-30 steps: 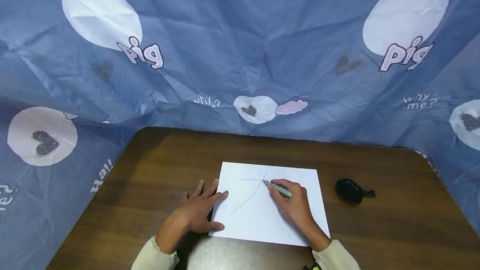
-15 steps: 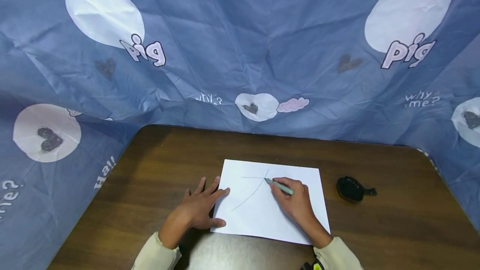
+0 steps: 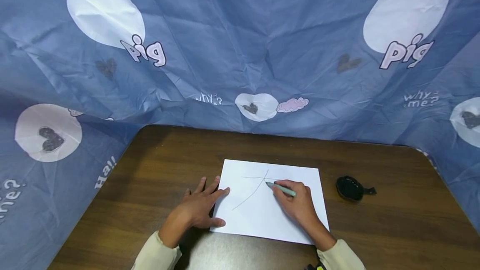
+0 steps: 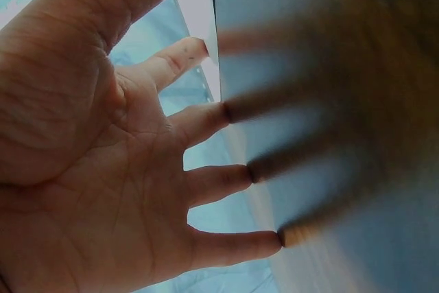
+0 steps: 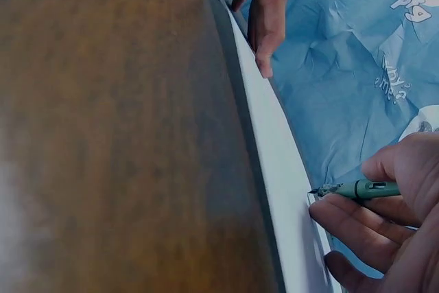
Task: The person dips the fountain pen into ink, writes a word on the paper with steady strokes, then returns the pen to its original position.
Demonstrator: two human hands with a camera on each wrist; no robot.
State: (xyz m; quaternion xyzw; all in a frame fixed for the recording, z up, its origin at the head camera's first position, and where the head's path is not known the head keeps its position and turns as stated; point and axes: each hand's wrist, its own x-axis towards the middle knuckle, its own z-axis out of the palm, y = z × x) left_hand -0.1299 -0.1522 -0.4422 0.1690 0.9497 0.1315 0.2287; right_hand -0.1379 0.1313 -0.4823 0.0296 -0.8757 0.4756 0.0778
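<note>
A white sheet of paper (image 3: 262, 224) lies on the table, with a slanting curved line and a roughly level line crossing on its upper half. My right hand (image 3: 298, 203) pinches a green pen (image 3: 288, 190) between thumb and fingers, its tip pointing left just below the crossing. Seen from the right wrist, the pen's dark tip is at or very near the paper; contact is hard to tell. My left hand (image 3: 198, 211) rests with spread fingers across the sheet's left edge, thumb and index on the paper. The left wrist view shows that palm (image 4: 103, 169) from beneath.
A small dark dish with a short handle (image 3: 349, 189) sits on the brown wooden table (image 3: 176, 149), right of the paper. Behind the table hangs a blue printed cloth (image 3: 210, 53). A black and yellow thing (image 3: 316, 267) shows partly beside the right sleeve at the bottom edge.
The level line now reaches right, past the crossing. My right hand has shifted slightly right and down, taking the pen tip from the crossing to just below it. The left hand stays put.
</note>
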